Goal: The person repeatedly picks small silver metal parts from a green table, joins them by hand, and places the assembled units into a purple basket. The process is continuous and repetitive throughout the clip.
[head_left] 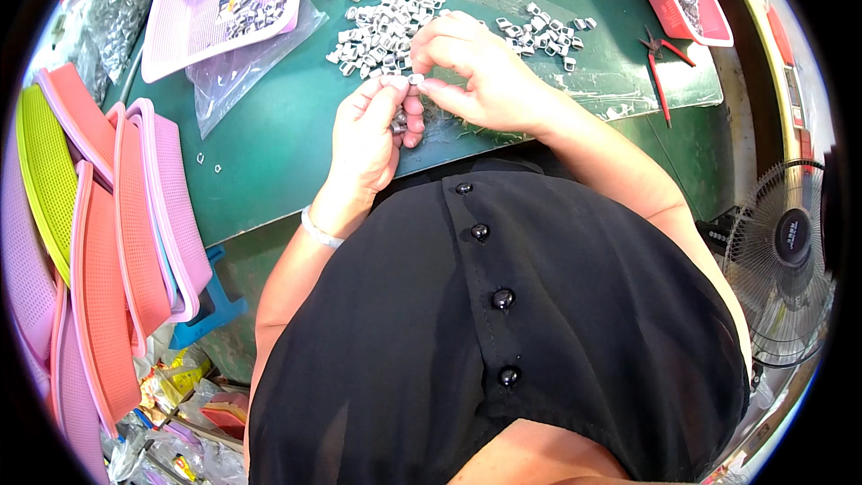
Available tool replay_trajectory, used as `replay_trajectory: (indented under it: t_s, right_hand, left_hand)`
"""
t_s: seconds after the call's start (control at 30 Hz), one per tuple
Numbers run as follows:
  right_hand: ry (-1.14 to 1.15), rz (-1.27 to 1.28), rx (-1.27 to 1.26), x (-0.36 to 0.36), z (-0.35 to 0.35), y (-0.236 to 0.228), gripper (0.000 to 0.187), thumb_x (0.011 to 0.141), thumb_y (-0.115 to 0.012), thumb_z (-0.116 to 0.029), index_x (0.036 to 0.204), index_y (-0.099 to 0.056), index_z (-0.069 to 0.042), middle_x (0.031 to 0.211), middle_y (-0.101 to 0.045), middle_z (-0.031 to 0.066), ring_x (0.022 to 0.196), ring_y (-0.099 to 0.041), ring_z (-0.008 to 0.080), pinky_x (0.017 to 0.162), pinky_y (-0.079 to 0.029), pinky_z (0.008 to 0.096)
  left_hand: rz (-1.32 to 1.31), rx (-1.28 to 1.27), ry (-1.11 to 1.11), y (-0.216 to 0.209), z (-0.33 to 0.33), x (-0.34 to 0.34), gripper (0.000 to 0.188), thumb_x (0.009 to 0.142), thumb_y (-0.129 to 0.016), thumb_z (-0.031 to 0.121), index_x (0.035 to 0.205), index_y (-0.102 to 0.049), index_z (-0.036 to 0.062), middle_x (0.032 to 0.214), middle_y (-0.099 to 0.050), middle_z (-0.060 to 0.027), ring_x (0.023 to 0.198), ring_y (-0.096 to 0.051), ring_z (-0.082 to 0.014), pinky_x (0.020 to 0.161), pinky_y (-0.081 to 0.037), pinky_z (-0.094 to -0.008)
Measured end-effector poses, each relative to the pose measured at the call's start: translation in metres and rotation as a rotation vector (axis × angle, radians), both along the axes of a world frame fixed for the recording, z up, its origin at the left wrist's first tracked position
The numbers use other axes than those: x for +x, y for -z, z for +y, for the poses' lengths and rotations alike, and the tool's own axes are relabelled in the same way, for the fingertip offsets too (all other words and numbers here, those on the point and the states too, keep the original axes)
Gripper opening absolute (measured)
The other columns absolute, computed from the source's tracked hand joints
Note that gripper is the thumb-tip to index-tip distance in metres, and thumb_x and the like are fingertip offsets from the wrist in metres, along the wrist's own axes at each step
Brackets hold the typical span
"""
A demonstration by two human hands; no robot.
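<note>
At the near edge of the green table, my left hand (368,130) is closed, its thumb and forefinger pinching a small silver metal piece (415,78). More silver pieces (398,123) show partly under its curled fingers. My right hand (480,72) comes in from the right, its thumb and forefinger bent round to the same piece, tips at its edge. Just beyond both hands lies a heap of small, hollow, squarish metal pieces (382,27). A smaller group of the pieces (543,34) is spread right of the heap.
A pink-lilac basket (171,36) holding some pieces stands on a clear plastic bag (224,90) at far left. At far right are a red basket (714,22) and red-handled pliers (660,81). Stacked baskets (99,287) fill the left; a fan (781,251) stands right.
</note>
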State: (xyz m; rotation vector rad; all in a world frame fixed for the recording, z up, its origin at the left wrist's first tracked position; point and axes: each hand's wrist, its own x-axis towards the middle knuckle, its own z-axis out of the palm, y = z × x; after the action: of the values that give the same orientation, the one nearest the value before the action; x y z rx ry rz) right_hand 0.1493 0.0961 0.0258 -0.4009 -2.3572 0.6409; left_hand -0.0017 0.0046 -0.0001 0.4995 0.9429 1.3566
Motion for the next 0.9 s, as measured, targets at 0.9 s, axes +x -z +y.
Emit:
replay_trajectory:
  t_s: [0.9]
  right_hand:
    - [0.114,0.051,-0.306,0.010,-0.001,0.010,0.026,0.074,-0.062,-0.003,0.099,-0.056,-0.006,0.105,-0.057,0.0062,0.103,-0.053,0.0212,0.087,-0.041,0.0335]
  left_hand:
    - [0.136,-0.013,-0.027,0.000,-0.001,0.007,0.007,0.085,-0.059,0.009,0.091,-0.059,0.0039,0.070,-0.056,-0.0015,0.055,-0.050,-0.0084,0.048,-0.037,-0.0203]
